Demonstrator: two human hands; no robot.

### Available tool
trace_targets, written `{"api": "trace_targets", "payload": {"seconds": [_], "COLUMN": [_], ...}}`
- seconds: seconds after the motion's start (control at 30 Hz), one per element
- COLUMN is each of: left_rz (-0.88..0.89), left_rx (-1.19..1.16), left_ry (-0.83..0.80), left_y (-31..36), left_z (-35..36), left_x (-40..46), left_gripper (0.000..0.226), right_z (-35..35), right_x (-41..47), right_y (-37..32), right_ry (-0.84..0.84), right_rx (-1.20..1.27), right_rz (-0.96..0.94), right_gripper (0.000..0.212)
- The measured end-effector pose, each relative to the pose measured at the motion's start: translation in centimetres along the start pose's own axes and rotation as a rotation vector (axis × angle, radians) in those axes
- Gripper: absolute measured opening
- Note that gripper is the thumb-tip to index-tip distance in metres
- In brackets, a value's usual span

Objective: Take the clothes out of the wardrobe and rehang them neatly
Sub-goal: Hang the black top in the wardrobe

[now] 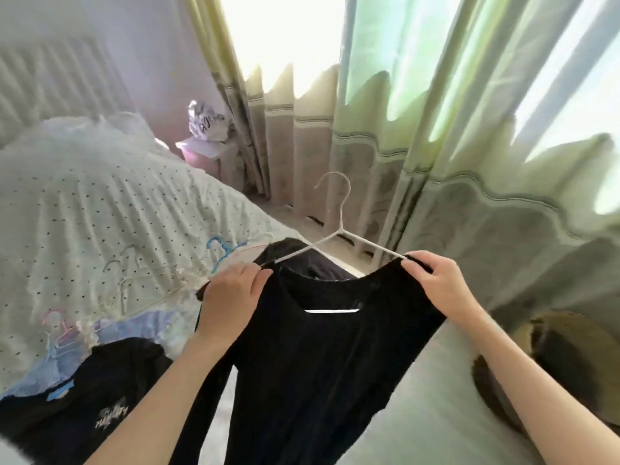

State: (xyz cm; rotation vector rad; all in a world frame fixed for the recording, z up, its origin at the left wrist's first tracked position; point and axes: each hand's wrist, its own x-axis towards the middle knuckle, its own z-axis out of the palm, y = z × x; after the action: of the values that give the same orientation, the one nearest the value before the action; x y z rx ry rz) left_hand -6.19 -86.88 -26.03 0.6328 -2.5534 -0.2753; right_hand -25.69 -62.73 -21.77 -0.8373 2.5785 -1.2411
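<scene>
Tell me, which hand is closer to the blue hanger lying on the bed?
Left. The left hand grips the black top's shoulder just right of the blue hanger; the right hand grips the far shoulder.

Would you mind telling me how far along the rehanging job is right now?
Done: clothes are out of the wardrobe and lie on the bed. In hand: left hand and right hand grip the black top's shoulders over the white hanger. Left: the black printed shirt, spare hangers, and hanging everything back.

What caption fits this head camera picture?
Both hands, left hand and right hand, settle a black top onto a white hanger.
</scene>
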Motion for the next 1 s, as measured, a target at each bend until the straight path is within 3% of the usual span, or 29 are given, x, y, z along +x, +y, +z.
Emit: {"api": "trace_targets", "payload": {"seconds": [0.13,0.27,0.47,0.73,0.9,1.0], "left_rz": [0.19,0.304,0.416,0.675,0.836,0.914], "left_rx": [-0.126,-0.297,-0.609,-0.868,-0.947,-0.992], "left_ry": [0.072,0.044,-0.153,-0.408,-0.58,-0.667], "left_y": [10.8,21.0,33.4,46.3,51.9,54.2], "left_z": [0.2,1.7,3.5,4.7,4.9,4.2], "left_x": [2.3,3.0,1.7,-0.1,-4.7,-7.9], "left_gripper": [0.04,0.022,0.038,0.04,0.03,0.036], "right_z": [-9.9,-18.4,-26.7,-29.0,-27.2,-25.8], "right_x": [-5.7,-12.1,-22.2,-35.6,-43.4,-48.0], "right_y": [4.3,7.5,10.4,11.1,9.4,7.7], "right_ry": [0.19,0.393,0.696,0.967,1.091,1.125], "right_rx": [0.034,-0.013,-0.184,-0.493,-0.456,-0.458], "right_rz": [0.045,0.111,0.293,0.633,0.81,0.914], "right_gripper": [0.019,0.02,0.02,0.028,0.026,0.024]}}
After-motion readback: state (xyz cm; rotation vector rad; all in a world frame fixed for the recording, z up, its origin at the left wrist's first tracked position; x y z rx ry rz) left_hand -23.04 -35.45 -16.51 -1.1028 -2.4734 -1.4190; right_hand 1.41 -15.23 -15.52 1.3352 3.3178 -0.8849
